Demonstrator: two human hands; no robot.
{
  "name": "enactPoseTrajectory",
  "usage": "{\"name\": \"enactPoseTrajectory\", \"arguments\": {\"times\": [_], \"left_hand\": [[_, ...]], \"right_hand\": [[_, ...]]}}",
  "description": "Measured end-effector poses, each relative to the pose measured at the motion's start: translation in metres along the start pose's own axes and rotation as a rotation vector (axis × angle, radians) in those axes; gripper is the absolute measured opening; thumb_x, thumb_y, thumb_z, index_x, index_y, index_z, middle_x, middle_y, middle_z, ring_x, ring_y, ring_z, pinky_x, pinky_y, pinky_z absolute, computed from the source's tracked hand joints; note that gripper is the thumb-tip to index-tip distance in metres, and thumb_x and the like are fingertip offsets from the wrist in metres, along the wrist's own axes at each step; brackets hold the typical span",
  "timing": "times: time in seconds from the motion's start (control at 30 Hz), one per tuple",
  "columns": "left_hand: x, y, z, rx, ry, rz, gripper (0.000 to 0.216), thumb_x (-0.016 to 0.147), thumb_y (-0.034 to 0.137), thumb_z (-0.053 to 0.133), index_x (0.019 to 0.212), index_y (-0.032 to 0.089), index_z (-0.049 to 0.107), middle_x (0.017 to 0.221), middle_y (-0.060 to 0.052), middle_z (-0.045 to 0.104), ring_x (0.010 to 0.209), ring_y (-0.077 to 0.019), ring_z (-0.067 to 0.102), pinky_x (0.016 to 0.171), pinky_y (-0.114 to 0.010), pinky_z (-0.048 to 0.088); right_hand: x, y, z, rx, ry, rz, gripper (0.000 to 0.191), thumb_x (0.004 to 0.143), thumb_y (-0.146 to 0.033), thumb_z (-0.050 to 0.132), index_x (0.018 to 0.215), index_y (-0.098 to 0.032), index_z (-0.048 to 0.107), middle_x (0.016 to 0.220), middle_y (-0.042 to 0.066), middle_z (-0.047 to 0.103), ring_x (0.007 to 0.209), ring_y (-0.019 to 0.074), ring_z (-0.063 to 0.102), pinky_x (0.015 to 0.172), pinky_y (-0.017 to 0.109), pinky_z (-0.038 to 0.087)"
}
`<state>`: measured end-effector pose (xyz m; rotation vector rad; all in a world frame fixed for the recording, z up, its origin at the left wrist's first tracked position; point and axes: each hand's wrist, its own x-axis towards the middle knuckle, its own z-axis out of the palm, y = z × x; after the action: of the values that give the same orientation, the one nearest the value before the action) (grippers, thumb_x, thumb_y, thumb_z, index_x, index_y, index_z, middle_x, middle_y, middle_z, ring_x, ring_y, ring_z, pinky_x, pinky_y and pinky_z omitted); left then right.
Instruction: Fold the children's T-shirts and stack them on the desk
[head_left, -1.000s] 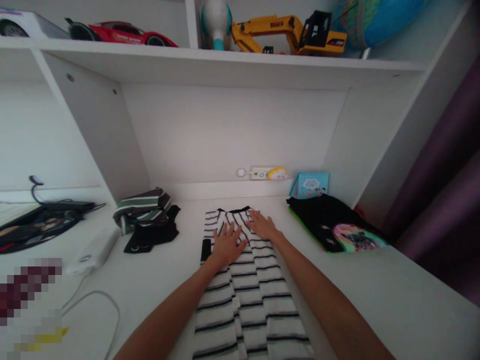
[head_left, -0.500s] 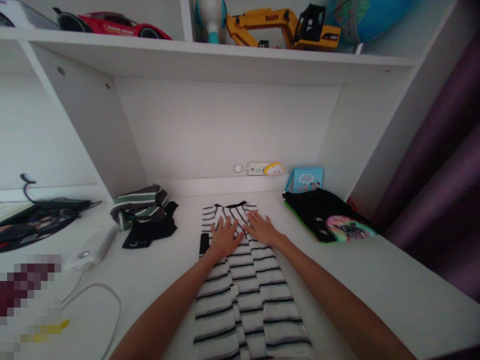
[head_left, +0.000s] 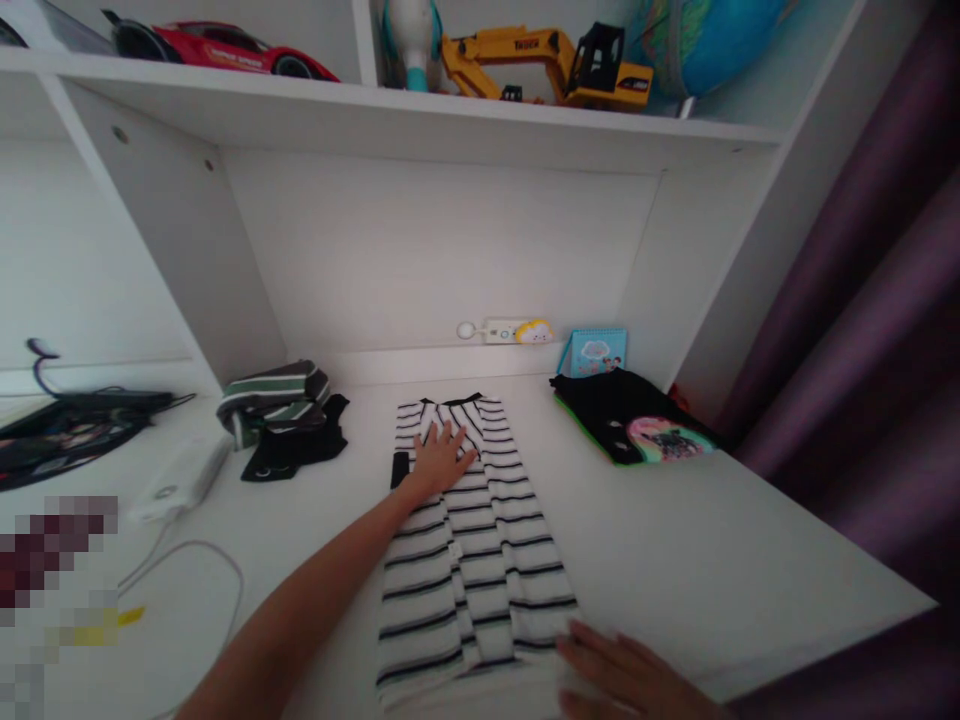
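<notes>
A black-and-white striped shirt (head_left: pixel 480 540) lies folded into a long strip on the white desk (head_left: pixel 675 540), collar end toward the back wall. My left hand (head_left: pixel 439 460) rests flat on the shirt's upper part, fingers spread. My right hand (head_left: pixel 626 680) lies at the shirt's near right corner by the desk's front edge, fingers stretched out; whether it pinches the hem I cannot make out.
A folded black shirt with a bright print (head_left: pixel 637 430) lies at the right rear, a small blue booklet (head_left: pixel 596 352) behind it. A green-striped and black clothes pile (head_left: pixel 281 415) sits left. A white charger and cable (head_left: pixel 180 490) lie further left. Toys line the shelf (head_left: pixel 420 110) above.
My right hand has left the shirt's collar area and moved back to the near hem at the desk's front edge. My left hand stays flat on the upper shirt.
</notes>
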<state>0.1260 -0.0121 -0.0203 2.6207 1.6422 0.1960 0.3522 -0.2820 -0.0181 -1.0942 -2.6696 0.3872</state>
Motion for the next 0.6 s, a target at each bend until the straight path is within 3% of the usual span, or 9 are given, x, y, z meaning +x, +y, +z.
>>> {"name": "enactPoseTrajectory", "arguments": {"times": [0.07, 0.17, 0.27, 0.33, 0.5, 0.6], "left_hand": [[-0.001, 0.003, -0.012, -0.033, -0.065, -0.006, 0.064, 0.082, 0.061, 0.018, 0.136, 0.027, 0.021, 0.144, -0.010, 0.015, 0.128, -0.0372, 0.010, 0.093, -0.062, 0.014], [-0.012, 0.013, -0.030, -0.040, -0.081, 0.013, 0.062, 0.084, 0.057, 0.018, 0.136, 0.024, 0.022, 0.144, -0.011, 0.010, 0.129, -0.0367, 0.007, 0.092, -0.065, 0.013], [-0.043, 0.027, -0.043, -0.017, -0.093, 0.079, 0.062, 0.085, 0.055, 0.021, 0.137, 0.020, 0.019, 0.144, -0.012, 0.007, 0.130, -0.0342, 0.003, 0.094, -0.063, 0.013], [-0.076, 0.035, -0.048, -0.026, -0.155, 0.126, 0.068, 0.084, 0.057, 0.024, 0.138, 0.018, 0.015, 0.144, -0.014, 0.004, 0.130, -0.0326, 0.000, 0.096, -0.060, 0.015], [-0.179, 0.034, -0.058, -0.025, -0.259, 0.252, 0.080, 0.078, 0.066, 0.027, 0.139, 0.019, 0.007, 0.144, -0.012, -0.002, 0.130, -0.0312, -0.003, 0.100, -0.057, 0.011], [-0.226, 0.022, -0.053, 0.038, -0.251, 0.305, 0.090, 0.070, 0.067, 0.043, 0.138, 0.025, 0.001, 0.143, -0.012, 0.002, 0.129, -0.0351, 0.005, 0.097, -0.060, 0.015]], "right_hand": [[0.005, -0.006, -0.019, 0.087, -0.007, 0.109, 0.036, 0.088, -0.039, 0.038, 0.123, -0.039, 0.044, 0.127, -0.004, 0.046, 0.114, 0.0170, 0.046, 0.092, 0.029, 0.042], [0.037, -0.009, -0.035, 0.105, 0.091, 0.370, 0.045, 0.090, -0.040, 0.031, 0.132, -0.026, 0.035, 0.137, 0.001, 0.033, 0.124, 0.0163, 0.033, 0.103, 0.032, 0.028], [0.075, -0.005, -0.025, 0.051, 0.065, 0.380, 0.057, 0.088, -0.045, 0.031, 0.137, -0.018, 0.022, 0.144, 0.004, 0.014, 0.131, 0.0197, 0.011, 0.107, 0.039, 0.015], [0.088, -0.002, -0.016, 0.037, 0.002, 0.359, 0.061, 0.088, -0.048, 0.030, 0.138, -0.018, 0.014, 0.144, 0.004, 0.008, 0.132, 0.0203, 0.004, 0.106, 0.043, 0.011], [0.063, -0.007, -0.026, 0.133, -0.046, 0.298, 0.063, 0.086, -0.050, 0.034, 0.138, -0.024, 0.011, 0.144, 0.003, 0.010, 0.131, 0.0202, 0.010, 0.106, 0.041, 0.015], [0.033, -0.006, -0.024, 0.099, -0.057, 0.190, 0.072, 0.080, -0.048, 0.049, 0.138, -0.027, 0.012, 0.143, 0.004, 0.014, 0.129, 0.0230, 0.017, 0.103, 0.039, 0.025]]}}
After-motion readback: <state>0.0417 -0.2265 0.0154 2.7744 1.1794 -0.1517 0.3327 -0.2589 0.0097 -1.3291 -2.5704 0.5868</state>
